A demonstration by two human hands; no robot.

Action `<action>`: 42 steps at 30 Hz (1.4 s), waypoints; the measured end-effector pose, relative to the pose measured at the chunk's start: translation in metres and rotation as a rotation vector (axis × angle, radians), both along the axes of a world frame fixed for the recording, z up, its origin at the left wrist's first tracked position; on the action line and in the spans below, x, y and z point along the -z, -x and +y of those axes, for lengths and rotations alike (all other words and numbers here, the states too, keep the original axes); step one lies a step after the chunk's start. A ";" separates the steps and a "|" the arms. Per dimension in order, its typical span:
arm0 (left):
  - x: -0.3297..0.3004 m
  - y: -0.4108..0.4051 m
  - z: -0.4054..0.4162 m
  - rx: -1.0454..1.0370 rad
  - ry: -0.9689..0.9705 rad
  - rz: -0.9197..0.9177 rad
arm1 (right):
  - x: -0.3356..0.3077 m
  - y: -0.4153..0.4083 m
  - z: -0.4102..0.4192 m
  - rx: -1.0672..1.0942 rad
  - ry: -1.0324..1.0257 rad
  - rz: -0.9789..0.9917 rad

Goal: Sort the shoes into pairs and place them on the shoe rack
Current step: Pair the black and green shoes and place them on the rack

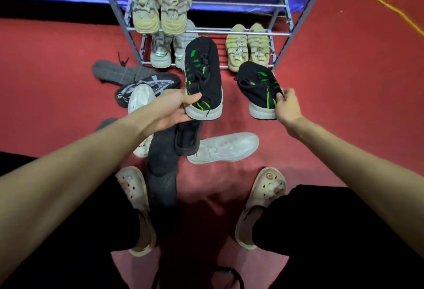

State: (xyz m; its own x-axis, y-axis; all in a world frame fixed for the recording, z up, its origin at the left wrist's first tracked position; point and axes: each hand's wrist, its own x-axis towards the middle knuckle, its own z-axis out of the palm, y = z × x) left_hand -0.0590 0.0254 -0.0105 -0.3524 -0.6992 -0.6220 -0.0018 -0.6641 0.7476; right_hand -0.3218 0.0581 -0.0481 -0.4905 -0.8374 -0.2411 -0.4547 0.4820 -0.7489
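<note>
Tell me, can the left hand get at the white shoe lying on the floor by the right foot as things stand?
Probably not yet. The left hand is shut on a black-green shoe, so it has no free grip. The white shoe itself lies uncovered on the carpet, only a dark slipper touching its toe end.

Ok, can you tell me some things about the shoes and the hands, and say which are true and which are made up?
1. Each hand holds a black shoe with green stripes. True: the left hand grips the left black-and-green shoe, and the right hand grips the right black-and-green shoe.
2. The shoe rack has no shoes on it. False: three light-coloured pairs sit on it.
3. A white shoe lies on its side on the red floor. True.
4. The person is barefoot. False: they wear cream clogs.
</note>
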 end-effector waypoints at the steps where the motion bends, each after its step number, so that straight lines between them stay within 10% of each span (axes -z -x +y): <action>1: -0.008 0.005 -0.005 -0.007 0.010 0.024 | -0.011 0.004 -0.004 0.011 0.035 0.000; 42: 0.040 0.161 -0.275 -0.053 0.156 -0.040 | 0.024 0.095 -0.279 0.177 0.215 -0.014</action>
